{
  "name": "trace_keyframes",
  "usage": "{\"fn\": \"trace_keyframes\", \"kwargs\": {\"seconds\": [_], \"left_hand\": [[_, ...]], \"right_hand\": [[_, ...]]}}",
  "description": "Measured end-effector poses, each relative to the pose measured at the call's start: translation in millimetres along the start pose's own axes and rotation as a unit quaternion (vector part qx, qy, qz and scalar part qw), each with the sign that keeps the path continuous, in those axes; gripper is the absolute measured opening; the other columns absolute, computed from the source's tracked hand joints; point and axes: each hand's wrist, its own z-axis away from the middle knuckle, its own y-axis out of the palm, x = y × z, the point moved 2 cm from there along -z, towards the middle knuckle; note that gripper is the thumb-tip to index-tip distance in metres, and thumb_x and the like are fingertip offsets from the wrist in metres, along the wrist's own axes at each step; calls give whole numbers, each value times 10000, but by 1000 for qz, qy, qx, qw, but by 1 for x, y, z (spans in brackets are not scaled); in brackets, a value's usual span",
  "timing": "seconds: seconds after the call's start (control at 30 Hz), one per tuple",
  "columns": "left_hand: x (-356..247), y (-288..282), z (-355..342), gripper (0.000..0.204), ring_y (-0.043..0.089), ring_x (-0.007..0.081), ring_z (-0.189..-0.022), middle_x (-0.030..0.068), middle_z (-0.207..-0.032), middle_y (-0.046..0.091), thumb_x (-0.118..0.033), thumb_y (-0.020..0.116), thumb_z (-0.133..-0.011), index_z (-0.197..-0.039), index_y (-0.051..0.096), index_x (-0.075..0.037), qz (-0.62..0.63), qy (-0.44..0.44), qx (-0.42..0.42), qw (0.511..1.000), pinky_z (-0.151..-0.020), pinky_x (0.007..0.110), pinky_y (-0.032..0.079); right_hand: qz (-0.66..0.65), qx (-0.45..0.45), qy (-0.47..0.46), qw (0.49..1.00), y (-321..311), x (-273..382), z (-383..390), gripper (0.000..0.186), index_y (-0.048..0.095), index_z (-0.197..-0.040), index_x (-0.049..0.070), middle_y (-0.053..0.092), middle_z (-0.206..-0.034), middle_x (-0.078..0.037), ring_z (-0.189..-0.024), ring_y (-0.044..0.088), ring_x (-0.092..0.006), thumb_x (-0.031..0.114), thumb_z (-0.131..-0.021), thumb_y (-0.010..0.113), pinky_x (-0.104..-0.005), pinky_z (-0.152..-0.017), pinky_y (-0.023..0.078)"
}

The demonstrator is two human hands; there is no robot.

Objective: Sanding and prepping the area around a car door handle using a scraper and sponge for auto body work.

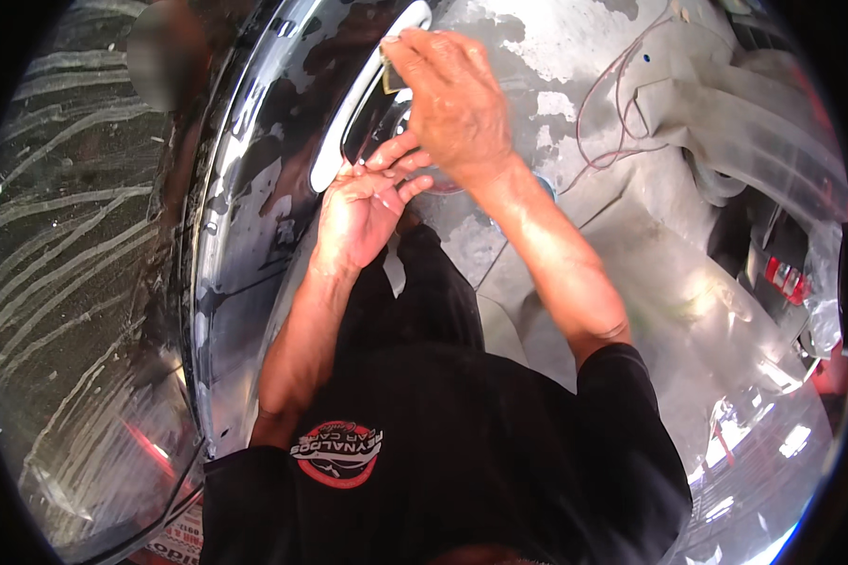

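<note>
A long white car door handle (334, 141) runs slantwise along a wet black car door (254, 179). At its far end my right hand (462, 118) is closed, pinching a small tan-and-dark piece of sandpaper (392, 77) against the handle's side. My left hand (358, 217) is by the near end, palm turned up and fingers stretched apart. Its fingertips lie at or near the handle; whether they press on it I cannot tell. Nothing shows in that palm.
Left of the door is a dark car window (66, 207) with pale streaks. A thin cable (584, 141) loops over the wet, patchy grey floor (537, 47). Greyish sheeting (754, 104) and a red-and-clear lamp (788, 280) are at the right. Printed paper (181, 535) lies at the lower left.
</note>
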Motion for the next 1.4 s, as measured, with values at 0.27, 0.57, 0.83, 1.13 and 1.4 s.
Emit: {"fn": "trace_keyframes", "kwargs": {"seconds": [0.27, 0.57, 0.83, 1.13, 1.4], "left_hand": [[-4, -2, -2, 464, 624, 381, -1246, 213, -1392, 627, -30, 565, -861, -1321, 618, -65, -30, -2, 18, 999, -1008, 488, 512], [-5, -5, -5, 515, 608, 347, -1250, 169, -1351, 652, -120, 630, -840, -1349, 597, -50, -35, -24, 18, 999, -1002, 488, 513], [-6, -3, -4, 530, 607, 323, -1237, 156, -1353, 647, -161, 668, -842, -1337, 580, 6, -1, -26, 21, 999, -1011, 483, 505], [-9, -2, -6, 363, 623, 264, -1135, 105, -1212, 664, -151, 637, -842, -1163, 645, 18, -14, -34, -11, 999, -1006, 459, 493], [-11, -5, -8, 430, 605, 311, -1251, 161, -1382, 626, -184, 591, -890, -1257, 624, 37, -37, -19, 17, 999, -1032, 461, 476]], "right_hand": [[-272, -97, 304, 908, -6, -21, 7, 212, 755, -1106, 32, 739, -991, -144, -876, 725, -316, 5, -927, 643, -379, -791, 578], [-246, -104, 185, 946, 7, -3, 7, 312, 740, -1055, 42, 739, -1075, -88, -999, 701, -312, -64, -774, 656, -390, -871, 572], [-121, -65, 97, 986, 6, 3, 8, 452, 756, -1117, 64, 733, -1185, -70, -1104, 682, -271, -74, -714, 607, -360, -980, 553], [-121, -52, 44, 990, 5, 21, 1, 528, 746, -1152, 54, 731, -1214, -43, -1138, 674, -265, 68, -625, 765, -382, -1046, 524], [-160, -109, 192, 962, -3, -24, 16, 439, 748, -1147, 72, 751, -1153, -103, -1079, 700, -307, -124, -800, 564, -401, -949, 564]]}}
